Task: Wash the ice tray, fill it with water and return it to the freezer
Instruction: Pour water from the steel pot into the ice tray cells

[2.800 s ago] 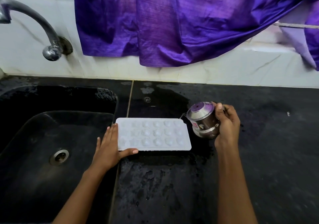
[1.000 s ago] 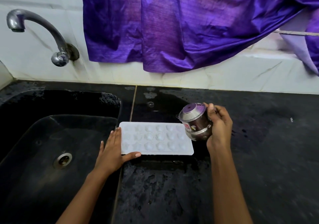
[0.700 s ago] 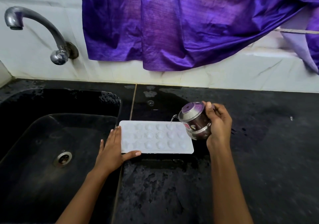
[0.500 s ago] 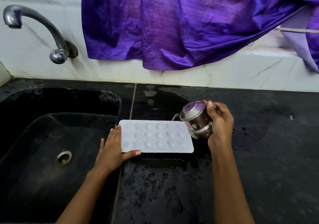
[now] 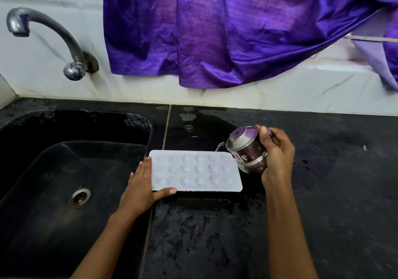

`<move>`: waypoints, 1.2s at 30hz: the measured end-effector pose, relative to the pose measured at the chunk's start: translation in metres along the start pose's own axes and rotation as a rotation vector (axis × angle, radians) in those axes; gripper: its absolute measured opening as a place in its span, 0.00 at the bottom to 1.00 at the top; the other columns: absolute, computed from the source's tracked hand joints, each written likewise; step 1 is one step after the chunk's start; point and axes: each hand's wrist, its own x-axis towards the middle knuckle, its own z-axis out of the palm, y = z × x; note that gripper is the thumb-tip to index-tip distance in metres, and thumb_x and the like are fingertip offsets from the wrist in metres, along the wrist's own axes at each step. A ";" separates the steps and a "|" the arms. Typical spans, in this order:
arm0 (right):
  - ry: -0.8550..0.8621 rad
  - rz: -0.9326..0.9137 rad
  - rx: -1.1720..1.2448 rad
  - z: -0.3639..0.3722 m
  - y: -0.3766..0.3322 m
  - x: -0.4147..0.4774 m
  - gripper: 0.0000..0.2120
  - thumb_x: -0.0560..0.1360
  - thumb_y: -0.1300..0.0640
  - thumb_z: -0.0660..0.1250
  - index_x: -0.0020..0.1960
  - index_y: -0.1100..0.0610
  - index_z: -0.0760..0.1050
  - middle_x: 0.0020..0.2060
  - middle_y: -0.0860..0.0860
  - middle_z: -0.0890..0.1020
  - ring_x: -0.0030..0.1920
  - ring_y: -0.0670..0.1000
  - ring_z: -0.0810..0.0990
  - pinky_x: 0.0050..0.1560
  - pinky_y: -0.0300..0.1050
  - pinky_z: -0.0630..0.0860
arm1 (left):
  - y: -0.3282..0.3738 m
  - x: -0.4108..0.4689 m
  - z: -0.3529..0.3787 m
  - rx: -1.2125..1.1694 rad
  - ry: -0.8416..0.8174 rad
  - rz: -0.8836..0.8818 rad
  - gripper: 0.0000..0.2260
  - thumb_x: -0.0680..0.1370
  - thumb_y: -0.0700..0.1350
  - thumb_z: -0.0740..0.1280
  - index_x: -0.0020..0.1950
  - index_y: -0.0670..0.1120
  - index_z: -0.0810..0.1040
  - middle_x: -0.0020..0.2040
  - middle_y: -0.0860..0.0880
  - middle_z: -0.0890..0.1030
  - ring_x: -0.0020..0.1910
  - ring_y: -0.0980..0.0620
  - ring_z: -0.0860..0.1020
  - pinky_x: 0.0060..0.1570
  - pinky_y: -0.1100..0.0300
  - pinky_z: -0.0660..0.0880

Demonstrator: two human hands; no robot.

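Head view. Ice tray [image 5: 195, 170] flat on wet black worktop [image 5: 323, 203], just beside the sink [image 5: 64, 171] edge, long axis running left to right. Left hand [image 5: 141, 187] open, palm down, pressed on the tray's left end, thumb along the near edge. Right hand [image 5: 276, 154] closed around a steel cup [image 5: 247, 149], tipped left over the tray's far right corner, thin stream leaving the lip. Fill step judged under way; remaining cells lie leftward of the cup, right hand nearer.
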 end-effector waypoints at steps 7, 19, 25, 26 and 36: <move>-0.007 -0.015 0.024 0.001 -0.002 -0.003 0.06 0.73 0.60 0.68 0.38 0.55 0.75 0.42 0.53 0.81 0.45 0.50 0.79 0.45 0.40 0.77 | 0.000 0.000 0.000 0.010 0.004 -0.005 0.55 0.61 0.69 0.64 0.77 0.44 0.43 0.78 0.48 0.47 0.76 0.52 0.44 0.73 0.50 0.43; -0.010 0.072 0.142 0.007 0.002 -0.008 0.05 0.75 0.62 0.66 0.40 0.57 0.75 0.43 0.52 0.82 0.42 0.45 0.82 0.38 0.36 0.78 | 0.004 -0.003 -0.002 0.060 -0.012 -0.021 0.62 0.56 0.78 0.61 0.77 0.44 0.41 0.78 0.48 0.45 0.76 0.53 0.43 0.73 0.51 0.41; -0.062 0.073 0.095 0.016 0.003 -0.010 0.06 0.75 0.63 0.66 0.39 0.57 0.76 0.41 0.52 0.82 0.43 0.48 0.81 0.45 0.41 0.78 | 0.002 -0.003 -0.003 0.068 -0.015 -0.026 0.61 0.54 0.78 0.53 0.77 0.45 0.40 0.78 0.49 0.44 0.76 0.54 0.42 0.73 0.51 0.40; -0.067 0.076 0.086 0.017 0.004 -0.011 0.06 0.75 0.62 0.66 0.39 0.57 0.76 0.41 0.52 0.82 0.44 0.49 0.80 0.46 0.43 0.78 | 0.002 -0.003 -0.003 0.069 -0.013 -0.024 0.60 0.54 0.78 0.53 0.77 0.45 0.40 0.78 0.49 0.44 0.76 0.54 0.42 0.73 0.51 0.40; -0.065 0.054 0.021 0.022 0.005 -0.011 0.04 0.73 0.61 0.69 0.40 0.57 0.76 0.42 0.53 0.82 0.45 0.51 0.80 0.51 0.47 0.78 | 0.003 -0.002 -0.005 0.074 -0.032 -0.028 0.60 0.55 0.79 0.51 0.77 0.46 0.39 0.78 0.51 0.43 0.76 0.55 0.41 0.72 0.51 0.38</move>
